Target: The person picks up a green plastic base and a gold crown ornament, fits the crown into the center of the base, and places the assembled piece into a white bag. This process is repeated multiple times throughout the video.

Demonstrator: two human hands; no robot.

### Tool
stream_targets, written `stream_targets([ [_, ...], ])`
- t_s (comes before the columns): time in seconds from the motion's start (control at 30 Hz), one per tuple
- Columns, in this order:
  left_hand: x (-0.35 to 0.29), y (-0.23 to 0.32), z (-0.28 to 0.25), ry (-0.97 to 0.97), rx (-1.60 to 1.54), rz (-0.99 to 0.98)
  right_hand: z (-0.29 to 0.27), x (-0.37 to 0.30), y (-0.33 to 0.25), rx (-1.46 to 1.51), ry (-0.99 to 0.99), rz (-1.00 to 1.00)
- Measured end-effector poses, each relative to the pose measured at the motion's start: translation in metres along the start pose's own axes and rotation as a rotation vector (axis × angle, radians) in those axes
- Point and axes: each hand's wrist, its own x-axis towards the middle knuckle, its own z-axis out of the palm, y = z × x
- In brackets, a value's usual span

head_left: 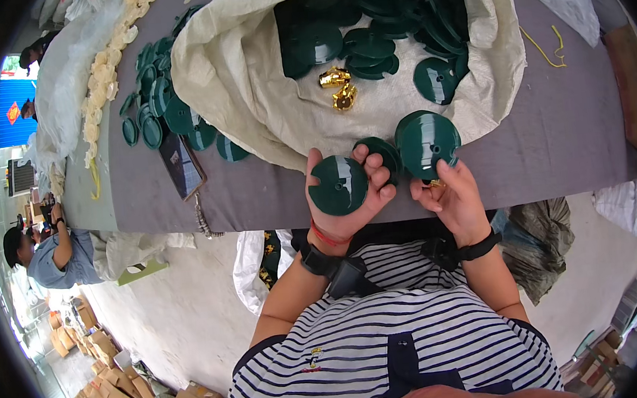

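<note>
My left hand (368, 208) is palm up, with a round, glossy dark green plastic disc (339, 186) lying in it. Its fingers curl beside a second green disc (380, 157), seen partly edge-on. My right hand (456, 197) pinches another green disc (428, 144) by its lower edge; a bit of gold shows beneath it, mostly hidden by the fingers. Just beyond both hands lies an open white woven sack (249, 77) with many such discs (314, 42) inside. Two shiny gold pieces (344, 100) rest on the sack's inner cloth.
Loose green discs (153, 100) are heaped left of the sack, near a phone (181, 165) with a beaded strap. A cream-coloured strand (103, 74) runs along the table's left. Yellow ties (546, 50) lie at right. Another person (61, 257) sits far left, above cardboard boxes (113, 395).
</note>
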Motion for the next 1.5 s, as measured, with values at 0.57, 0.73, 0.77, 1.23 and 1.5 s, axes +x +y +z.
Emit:
stream_targets([
  [0.57,-0.038,0.023,0.032,0.015,0.06,0.066,-0.017,0.016,0.019,0.203,-0.099,0.113],
  [0.73,-0.071,0.099,0.076,-0.109,0.158,0.444,-0.007,0.013,0.015,0.225,-0.037,0.104],
  [0.77,-0.07,0.118,0.089,-0.104,0.129,0.584,-0.009,0.012,0.016,0.223,-0.025,0.101],
  [1.23,-0.024,0.042,0.084,-0.143,2.474,0.727,-0.015,0.022,0.017,0.322,-0.203,0.086],
  [1.5,-0.007,0.015,0.026,0.069,1.216,0.471,-0.02,0.018,0.016,0.364,-0.287,0.127],
])
